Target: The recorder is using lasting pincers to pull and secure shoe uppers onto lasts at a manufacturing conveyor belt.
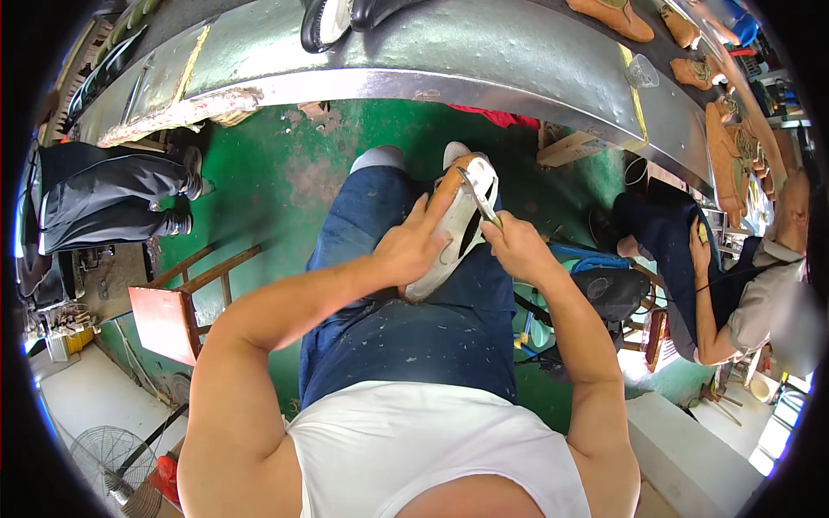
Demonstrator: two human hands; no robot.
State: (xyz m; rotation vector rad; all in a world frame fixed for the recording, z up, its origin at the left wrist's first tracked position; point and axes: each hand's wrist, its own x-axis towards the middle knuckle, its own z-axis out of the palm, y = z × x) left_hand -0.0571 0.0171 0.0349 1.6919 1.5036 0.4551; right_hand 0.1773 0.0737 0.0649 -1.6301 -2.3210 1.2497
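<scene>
A tan and white shoe [438, 272] lies lengthwise over my lap, toe pointing away from me, with a dark opening along its right side. My left hand [414, 249] is closed on its left side, fingers stretched along the tan edge toward the toe. In my right hand [521, 249] is a slim metal hand tool [479, 197], its narrow end meeting the shoe near the toe. Whether it is a knife or pincers I cannot make out. Under the shoe is a dark blue apron [410, 341] with pale specks.
Ahead runs a metal-topped bench [484, 65] with black shoes [332, 22] on it and tan shoes [615, 19] farther right. A wooden stool [164, 324] stands at left. Another person [734, 285] sits at right; someone's dark-trousered legs [117, 194] show at left. A fan [112, 466] stands lower left.
</scene>
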